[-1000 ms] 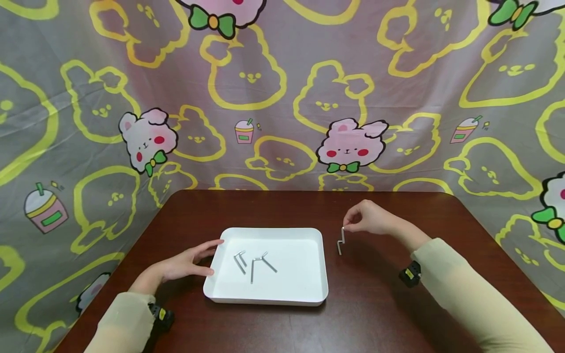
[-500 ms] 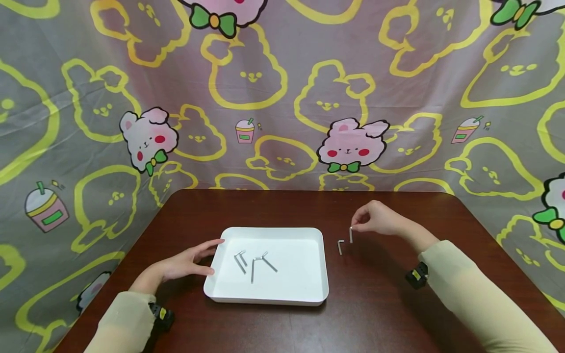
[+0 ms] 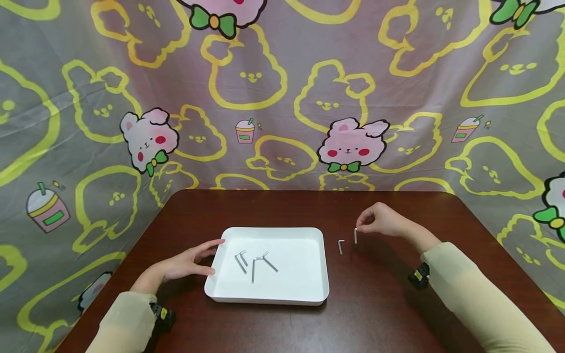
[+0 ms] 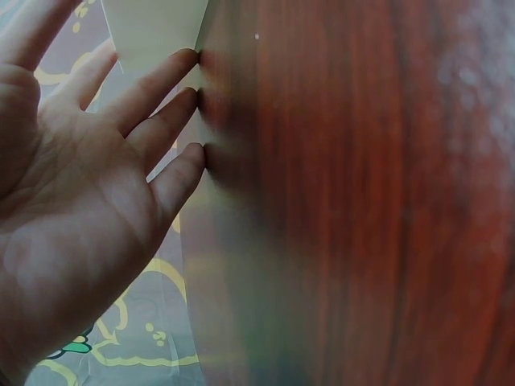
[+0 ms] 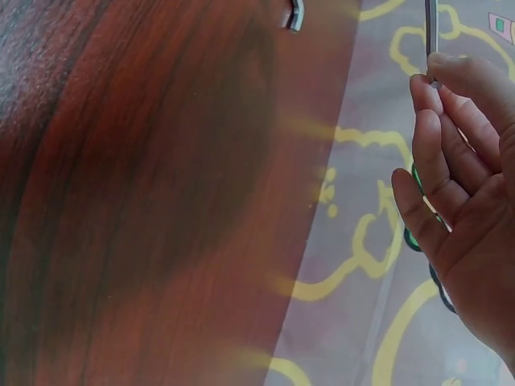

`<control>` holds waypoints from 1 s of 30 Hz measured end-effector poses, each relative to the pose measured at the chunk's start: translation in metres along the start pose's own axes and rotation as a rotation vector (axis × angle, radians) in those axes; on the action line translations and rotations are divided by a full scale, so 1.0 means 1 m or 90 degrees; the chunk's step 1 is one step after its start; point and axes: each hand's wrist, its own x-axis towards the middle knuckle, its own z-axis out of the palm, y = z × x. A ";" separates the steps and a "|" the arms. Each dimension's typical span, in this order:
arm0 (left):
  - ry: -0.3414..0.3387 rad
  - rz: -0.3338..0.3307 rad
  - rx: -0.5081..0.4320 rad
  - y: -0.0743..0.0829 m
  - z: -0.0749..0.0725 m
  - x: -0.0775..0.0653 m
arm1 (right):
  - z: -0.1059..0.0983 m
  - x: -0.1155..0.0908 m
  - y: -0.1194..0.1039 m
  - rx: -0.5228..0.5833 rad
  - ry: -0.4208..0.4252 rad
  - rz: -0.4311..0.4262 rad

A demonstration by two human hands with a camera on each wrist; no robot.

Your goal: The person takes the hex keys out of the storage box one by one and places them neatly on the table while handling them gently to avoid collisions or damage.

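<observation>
In the head view my right hand (image 3: 380, 219) pinches a silver L-shaped hex key (image 3: 355, 237) by its upper end, and the shaft hangs down close over the table. The right wrist view shows the thumb and index finger on that key's end. Just left of it, a second hex key (image 3: 340, 247) lies on the wood, its bend also showing at the top of that wrist view. My left hand (image 3: 189, 261), fingers spread and fairly straight, rests at the left rim of a white tray (image 3: 304, 279). Several hex keys (image 3: 253, 270) lie inside the tray's left half.
The dark brown table (image 3: 375, 304) carries the tray near its middle. A patterned cloth (image 3: 282, 88) hangs behind the table and along both sides. Each wrist wears a small black camera, such as the right one (image 3: 419, 276).
My right hand has moved to the right with its hex key, away from the hex key lying on the table, and dipped slightly. The left hand stays at the tray.
</observation>
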 end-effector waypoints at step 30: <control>-0.002 0.002 -0.003 0.001 0.001 0.000 | 0.030 0.002 0.028 0.009 -0.036 0.010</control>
